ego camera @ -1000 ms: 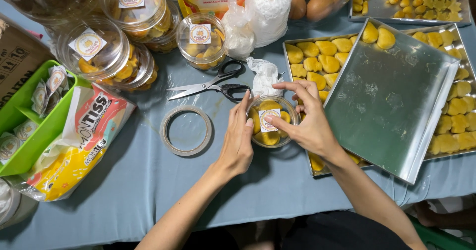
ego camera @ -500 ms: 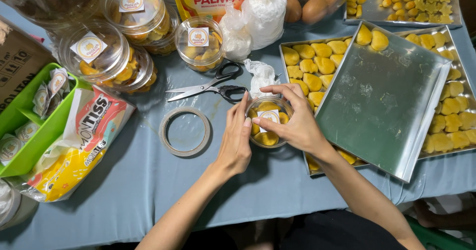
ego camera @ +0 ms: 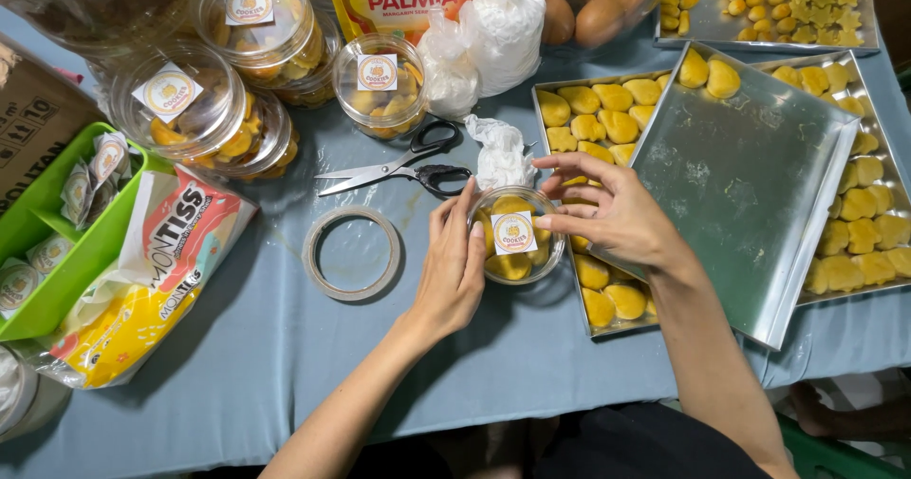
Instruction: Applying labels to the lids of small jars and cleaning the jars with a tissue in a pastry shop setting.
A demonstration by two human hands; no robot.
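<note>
Dead center on the blue tabletop (ego camera: 285, 346), small clear cookie tub (ego camera: 513, 235) sits cupped: left hand (ego camera: 454, 268) gripping its 9 o'clock side, right hand (ego camera: 612, 215) at 3 o'clock, open fingers (ego camera: 569, 223) touching the lid sticker (ego camera: 513, 232).

Round cookie tub (ego camera: 513, 235) on the counter (ego camera: 285, 346)
Clear plastic, lidded, upright, full of yellow cookies, with a round sticker centred on top.
</note>
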